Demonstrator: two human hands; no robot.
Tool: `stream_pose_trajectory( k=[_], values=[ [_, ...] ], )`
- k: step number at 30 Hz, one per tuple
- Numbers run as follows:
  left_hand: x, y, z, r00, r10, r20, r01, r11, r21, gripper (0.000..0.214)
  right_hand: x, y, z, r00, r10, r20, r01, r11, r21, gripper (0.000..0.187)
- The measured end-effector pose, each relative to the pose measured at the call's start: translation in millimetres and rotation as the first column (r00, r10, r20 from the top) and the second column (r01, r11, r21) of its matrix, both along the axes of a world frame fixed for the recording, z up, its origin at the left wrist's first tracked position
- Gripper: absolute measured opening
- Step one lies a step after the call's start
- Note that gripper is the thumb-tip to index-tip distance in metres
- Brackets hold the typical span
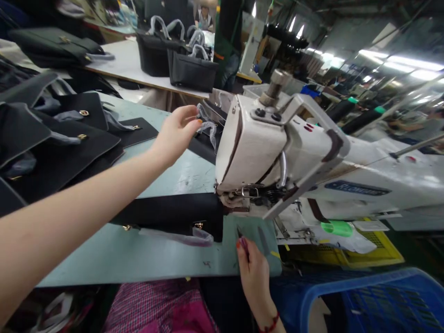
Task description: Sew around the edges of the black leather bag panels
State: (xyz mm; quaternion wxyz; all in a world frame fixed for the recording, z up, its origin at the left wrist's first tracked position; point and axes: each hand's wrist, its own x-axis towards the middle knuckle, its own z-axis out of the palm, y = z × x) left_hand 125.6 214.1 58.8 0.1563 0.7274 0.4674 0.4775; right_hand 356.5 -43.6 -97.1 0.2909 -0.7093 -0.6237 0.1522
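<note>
My left hand [176, 132] reaches across the pale green table [138, 259] toward a black bag part with a plastic-wrapped handle [208, 125] behind the sewing machine; its fingers are curled and touch the wrapping. My right hand [255, 273] rests at the table's near edge, closed on a small dark tool [243, 240]. A black bag panel [173, 212] with gold fittings lies under the head of the white sewing machine [277, 148].
Several black bag panels with gold clasps [69, 148] are piled at the left. Finished black bags [180, 60] stand on a farther white table. A blue plastic crate [364, 300] and a yellow tray [374, 249] sit at the lower right. A person stands at the back.
</note>
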Motion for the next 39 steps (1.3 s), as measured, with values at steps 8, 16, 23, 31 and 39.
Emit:
stream_pose_trajectory(
  k=[8, 16, 23, 31, 39],
  values=[
    [-70, -239, -138.0, 0.452, -0.550, -0.702, 0.753, 0.658, -0.032, 0.051, -3, 38, -10.0, 0.998, 0.067, 0.019, -0.068, 0.995, 0.079, 0.033],
    [-41, -187, -196.9, 0.784, 0.051, -0.618, 0.094, 0.975, 0.201, 0.097, -52, 66, 10.9, 0.774, 0.241, -0.586, -0.229, 0.969, 0.095, 0.046],
    [-47, -162, -128.2, 0.754, -0.142, -0.641, 0.274, 0.956, 0.110, 0.047, -59, 57, 18.3, 0.684, 0.171, -0.709, -0.165, 0.983, 0.078, 0.050],
    [-53, -152, -131.4, 0.747, -0.307, -0.590, 0.347, 0.937, -0.047, 0.026, -56, 56, 30.5, 0.665, 0.113, -0.738, -0.177, 0.984, -0.009, 0.048],
    [-56, -150, -142.2, 0.792, -0.314, -0.524, 0.331, 0.942, -0.065, 0.035, -57, 60, 32.5, 0.672, 0.073, -0.737, -0.159, 0.986, -0.047, 0.050]
  ],
)
